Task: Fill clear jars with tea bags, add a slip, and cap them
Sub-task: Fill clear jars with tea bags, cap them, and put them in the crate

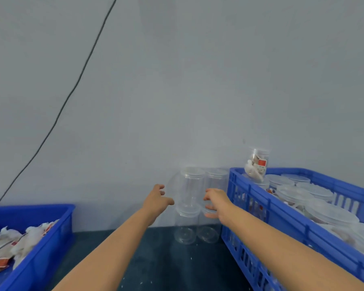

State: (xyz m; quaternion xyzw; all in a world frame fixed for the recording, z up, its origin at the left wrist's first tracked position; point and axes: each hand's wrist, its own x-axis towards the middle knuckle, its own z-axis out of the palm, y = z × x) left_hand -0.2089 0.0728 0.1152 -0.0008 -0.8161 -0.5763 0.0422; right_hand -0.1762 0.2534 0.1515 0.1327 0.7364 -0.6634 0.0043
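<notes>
Reaching forward with both arms, we are bringing our left hand [158, 198] and right hand [215, 203] to either side of the upper empty jar [192, 185], which is sitting capped on a lower jar [186, 225] against the wall [177, 80], at the back of the dark desk [166, 259]. Both hands are spread with fingers loosely curled, near the jar but gripping nothing yet; we judge the two-sided approach is meant to steady a light, stacked container. A second stack of jars [215, 192] is standing just beside it. Tea bags [15, 242] are lying in the blue bin [51, 238] on the left, within easy reach for filling, while finished capped jars [315, 198] are collecting in the blue crate [282, 223] on the right.
</notes>
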